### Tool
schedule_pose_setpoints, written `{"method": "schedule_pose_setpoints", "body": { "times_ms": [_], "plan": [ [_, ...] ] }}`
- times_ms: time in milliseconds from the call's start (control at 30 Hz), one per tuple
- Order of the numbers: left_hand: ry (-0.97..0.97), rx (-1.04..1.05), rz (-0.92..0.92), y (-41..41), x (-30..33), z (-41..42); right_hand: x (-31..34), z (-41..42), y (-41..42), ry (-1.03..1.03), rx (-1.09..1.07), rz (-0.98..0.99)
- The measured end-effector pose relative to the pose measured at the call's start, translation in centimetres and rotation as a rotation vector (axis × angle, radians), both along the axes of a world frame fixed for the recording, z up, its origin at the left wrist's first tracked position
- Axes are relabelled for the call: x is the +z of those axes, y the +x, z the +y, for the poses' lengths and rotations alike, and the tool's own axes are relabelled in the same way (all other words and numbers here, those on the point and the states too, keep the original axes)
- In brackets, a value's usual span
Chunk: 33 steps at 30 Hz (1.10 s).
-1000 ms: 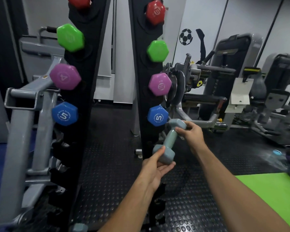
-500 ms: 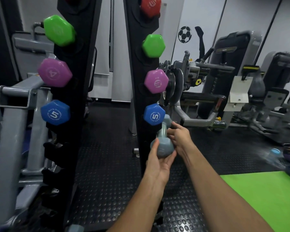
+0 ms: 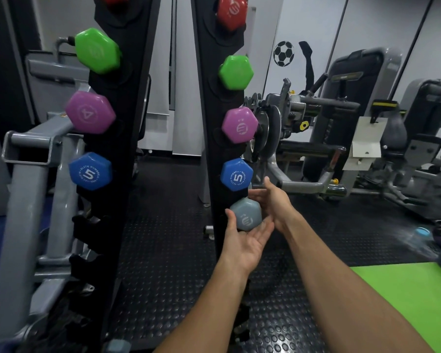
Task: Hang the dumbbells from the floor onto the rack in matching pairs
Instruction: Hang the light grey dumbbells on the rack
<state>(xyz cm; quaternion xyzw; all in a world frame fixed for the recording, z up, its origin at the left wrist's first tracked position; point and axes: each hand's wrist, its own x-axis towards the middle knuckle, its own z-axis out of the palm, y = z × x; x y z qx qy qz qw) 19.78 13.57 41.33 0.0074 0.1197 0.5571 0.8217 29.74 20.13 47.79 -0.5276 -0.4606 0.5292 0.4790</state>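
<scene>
We are seating the grey-blue hexagonal vinyl dumbbell (image 3: 247,214) squarely under the blue pair, left hand (image 3: 245,239) cupping it with fingers spread, right hand (image 3: 274,200) steadying, fingers straight

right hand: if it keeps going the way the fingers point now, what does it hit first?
The right hand points up and left toward the rack; its fingers would likely meet the blue dumbbell just above the grey dumbbell, though depth is unclear.
</scene>
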Motion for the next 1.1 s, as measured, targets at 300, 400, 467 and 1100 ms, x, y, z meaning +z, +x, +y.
{"method": "schedule_pose_setpoints", "body": {
  "times_ms": [300, 400, 467, 1100],
  "plan": [
    [-0.077, 0.163, 0.392, -1.6, 0.1, 1.1, 0.7, -0.5, -1.7, 0.065, 0.114, -0.072],
    [-0.054, 0.149, 0.225, -1.2, -0.6, 0.6, 0.4, -0.9, -3.5, 0.035, 0.126, 0.012],
    [-0.038, 0.132, 0.206, -1.3, -1.3, 0.7, 0.1, -0.8, -3.8, 0.041, 0.090, 0.049],
    [0.090, 0.190, 1.035, -8.6, -6.4, -2.7, -9.3, -8.7, -5.2, 0.551, -0.575, -0.233]
  ]
}}
